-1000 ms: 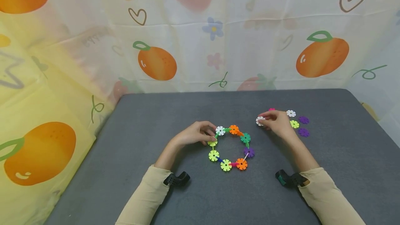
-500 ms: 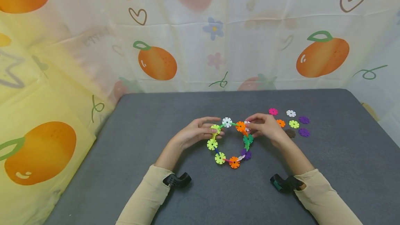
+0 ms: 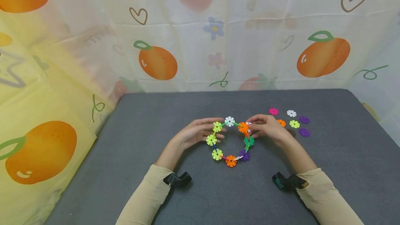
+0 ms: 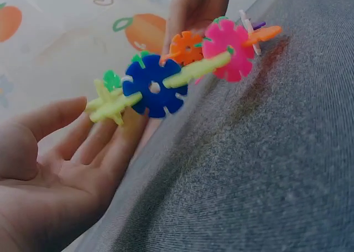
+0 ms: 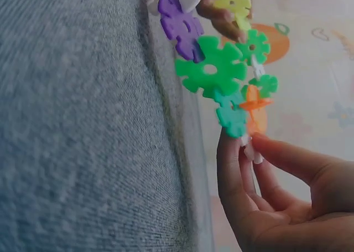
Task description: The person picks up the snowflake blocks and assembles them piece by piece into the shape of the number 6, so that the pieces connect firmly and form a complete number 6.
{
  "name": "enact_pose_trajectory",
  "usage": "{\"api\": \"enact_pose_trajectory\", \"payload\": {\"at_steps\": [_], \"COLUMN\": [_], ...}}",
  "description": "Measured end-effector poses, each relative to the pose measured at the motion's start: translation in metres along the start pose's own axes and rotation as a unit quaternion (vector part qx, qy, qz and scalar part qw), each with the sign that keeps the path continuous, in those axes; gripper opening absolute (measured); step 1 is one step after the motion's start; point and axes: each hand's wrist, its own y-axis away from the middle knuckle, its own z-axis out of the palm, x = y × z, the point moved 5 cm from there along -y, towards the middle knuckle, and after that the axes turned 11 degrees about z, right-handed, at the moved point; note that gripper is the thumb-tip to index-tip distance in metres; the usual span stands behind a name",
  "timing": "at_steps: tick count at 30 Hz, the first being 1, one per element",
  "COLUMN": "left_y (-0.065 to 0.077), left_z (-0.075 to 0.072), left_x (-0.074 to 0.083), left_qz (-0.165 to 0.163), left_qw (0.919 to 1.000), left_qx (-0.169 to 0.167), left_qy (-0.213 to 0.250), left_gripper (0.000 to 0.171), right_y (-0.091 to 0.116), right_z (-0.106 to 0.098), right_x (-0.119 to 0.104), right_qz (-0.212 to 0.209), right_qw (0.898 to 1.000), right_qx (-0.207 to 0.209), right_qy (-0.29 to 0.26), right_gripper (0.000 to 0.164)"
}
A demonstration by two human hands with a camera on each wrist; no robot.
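Notched plastic discs, slotted into one another, form a ring (image 3: 211,140) of many colours, tilted up from the table between both hands. My left hand (image 3: 193,133) holds its left side, thumb at a yellow-green disc (image 4: 113,104) and fingers behind. A blue disc (image 4: 155,86) and a pink disc (image 4: 228,50) show beyond it in the left wrist view. At the upper right, my right hand (image 3: 268,127) pinches a white disc (image 5: 253,152) between thumb and fingers, right against an orange disc (image 3: 242,127). The fingers partly hide the white disc.
Loose discs lie on the grey table (image 3: 125,183) right of the right hand: pink (image 3: 273,111), white (image 3: 291,113), orange (image 3: 281,123), yellow-green (image 3: 294,124) and two purple ones (image 3: 304,132). A brown disc (image 3: 292,133) is partly behind the wrist. A printed cloth (image 3: 187,27) hangs behind.
My right hand has brought a white disc leftward from the loose pile to the ring's orange disc. Both hands have tilted the ring up, and it has shifted slightly within the last half second.
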Motion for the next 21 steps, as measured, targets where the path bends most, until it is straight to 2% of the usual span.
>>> {"api": "enact_pose_trajectory", "payload": {"at_steps": [5, 9, 12, 15, 17, 21], "left_y": [-0.002, -0.004, -0.006, -0.007, -0.007, -0.007], "left_z": [0.0, 0.002, 0.005, 0.007, 0.009, 0.017], "left_x": [-0.002, -0.003, -0.004, -0.004, -0.004, -0.002], "left_qz": [0.016, 0.042, 0.059, 0.061, 0.057, 0.052], "left_qw": [0.9996, 0.9984, 0.9961, 0.9933, 0.992, 0.9923], "left_qx": [0.018, 0.039, 0.065, 0.096, 0.11, 0.105], "left_qy": [0.015, 0.003, -0.012, -0.023, -0.026, -0.038], "left_gripper": [0.039, 0.032, 0.025, 0.021, 0.019, 0.019], "right_y": [0.0, -0.001, 0.003, 0.008, 0.011, 0.012], "right_z": [-0.002, -0.004, -0.005, -0.003, 0.0, 0.01], "right_x": [0.0, -0.003, -0.01, -0.018, -0.023, -0.028], "right_qz": [-0.016, -0.068, -0.134, -0.194, -0.217, -0.226], "right_qw": [1.0, 0.995, 0.983, 0.968, 0.963, 0.965], "right_qx": [0.014, 0.073, 0.127, 0.158, 0.162, 0.128], "right_qy": [-0.015, -0.009, -0.006, -0.008, -0.003, 0.019], "right_gripper": [0.04, 0.034, 0.032, 0.03, 0.028, 0.024]}}
